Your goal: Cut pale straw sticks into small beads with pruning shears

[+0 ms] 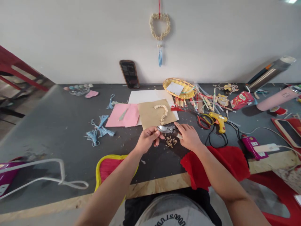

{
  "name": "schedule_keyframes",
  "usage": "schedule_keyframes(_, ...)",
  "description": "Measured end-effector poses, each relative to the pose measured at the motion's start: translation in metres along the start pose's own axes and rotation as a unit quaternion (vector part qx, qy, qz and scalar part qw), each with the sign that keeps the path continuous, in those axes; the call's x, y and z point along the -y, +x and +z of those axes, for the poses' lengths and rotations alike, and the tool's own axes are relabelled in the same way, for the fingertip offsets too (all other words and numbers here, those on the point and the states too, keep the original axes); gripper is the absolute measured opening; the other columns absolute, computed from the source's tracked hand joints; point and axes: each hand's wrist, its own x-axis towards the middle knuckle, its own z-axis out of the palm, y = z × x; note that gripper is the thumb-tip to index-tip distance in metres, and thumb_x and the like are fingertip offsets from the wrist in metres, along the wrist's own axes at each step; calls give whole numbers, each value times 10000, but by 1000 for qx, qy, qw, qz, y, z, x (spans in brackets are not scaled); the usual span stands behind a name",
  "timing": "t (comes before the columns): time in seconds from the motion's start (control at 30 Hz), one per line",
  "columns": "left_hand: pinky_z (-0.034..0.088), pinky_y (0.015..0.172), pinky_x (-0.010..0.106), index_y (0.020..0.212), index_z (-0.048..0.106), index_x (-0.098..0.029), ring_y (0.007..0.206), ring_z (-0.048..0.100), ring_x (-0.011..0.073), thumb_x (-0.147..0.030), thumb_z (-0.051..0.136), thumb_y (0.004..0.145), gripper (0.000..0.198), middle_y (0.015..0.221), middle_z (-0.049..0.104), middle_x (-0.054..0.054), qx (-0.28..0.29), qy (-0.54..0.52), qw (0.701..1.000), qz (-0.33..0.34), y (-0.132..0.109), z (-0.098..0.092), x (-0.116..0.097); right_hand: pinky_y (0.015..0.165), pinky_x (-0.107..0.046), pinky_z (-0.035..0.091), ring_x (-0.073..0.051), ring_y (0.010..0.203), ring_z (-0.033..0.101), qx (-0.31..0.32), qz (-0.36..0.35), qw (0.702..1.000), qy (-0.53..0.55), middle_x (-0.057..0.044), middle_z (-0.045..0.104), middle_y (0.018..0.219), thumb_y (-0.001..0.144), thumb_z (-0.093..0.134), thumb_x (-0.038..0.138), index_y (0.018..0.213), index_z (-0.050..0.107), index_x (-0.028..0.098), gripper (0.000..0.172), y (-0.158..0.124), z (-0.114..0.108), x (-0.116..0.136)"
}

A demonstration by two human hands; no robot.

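My right hand [190, 137] is wrapped round the handles of a pair of pruning shears [167, 129], their blades pointing left. At the blade tips my left hand [148, 138] is closed in a pinch; what it holds, if anything, is too small to make out. Just below the shears lies a heap of short tan cut pieces [171, 142]. Beyond them, a curved strand of cream-coloured small pieces [163, 112] rests on a brown sheet [148, 111].
Left of the sheets are blue tassels [101, 127] and pink paper [115, 116]. To the right lie a yellow glue gun [218, 121], dark-handled scissors [204, 121], a red cloth [225, 161] and a purple power strip [252, 146]. A wicker basket [191, 93] stands behind.
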Motion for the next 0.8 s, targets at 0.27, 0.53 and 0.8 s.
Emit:
schedule_keyframes(0.27,299,286,152,730,589,-114,292,472,62,-395,756,738,327,557,674,29,77,-55,993,-72,-3,-4,-7,866,-346,406,-232,1045,567,25,-22,999,32,-101,626,1151,914,435,208,1425,393,219,512,-2,-7,1)
schedule_keyframes(0.53,296,270,145,748,599,-112,279,474,67,-359,733,768,282,541,673,31,82,-91,989,-77,-4,-6,-5,851,-338,419,-227,987,590,15,-6,999,40,-99,635,1109,907,441,212,1371,453,210,464,-5,-6,5)
schedule_keyframes(0.8,262,241,136,743,587,-117,225,421,69,-377,718,777,292,469,643,27,165,-96,974,-125,-7,-10,-6,920,-347,412,-215,1060,559,32,-73,993,82,-94,616,1147,892,435,161,1407,414,190,516,-2,-4,-8)
